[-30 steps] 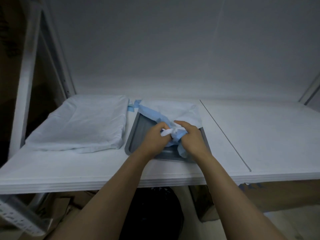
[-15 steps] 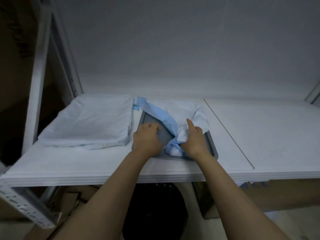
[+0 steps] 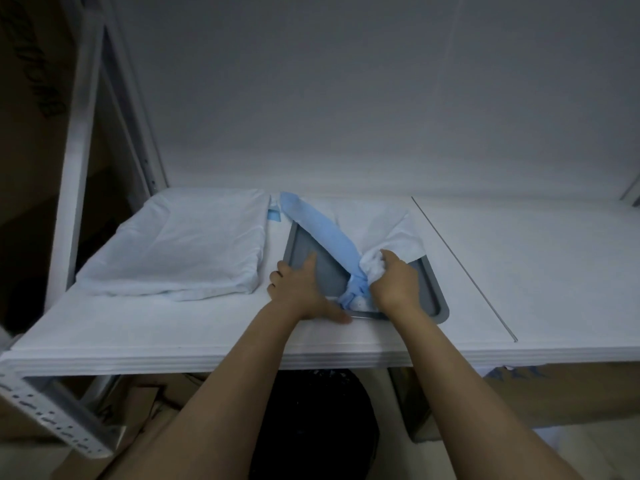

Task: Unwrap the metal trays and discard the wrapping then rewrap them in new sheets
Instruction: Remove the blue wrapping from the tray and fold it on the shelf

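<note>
Plainly we are only unwrapping the tray [image 3: 303, 242] on the shelf [image 3: 519, 271], our right hand [image 3: 394, 282] gripping the bunched wrapping [image 3: 325, 233], our flat left hand [image 3: 298, 289] pressing the tray down, with discarding, the bundle [image 3: 180, 244] beside it and rewrapping awaiting us.

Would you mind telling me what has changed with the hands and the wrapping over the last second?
The left hand let go of the wrapping and now presses flat on the metal tray at its near left corner. The right hand keeps its grip on the bunched wrapping, which still lies across the tray. The wrapped bundle on the left stayed put.
</note>
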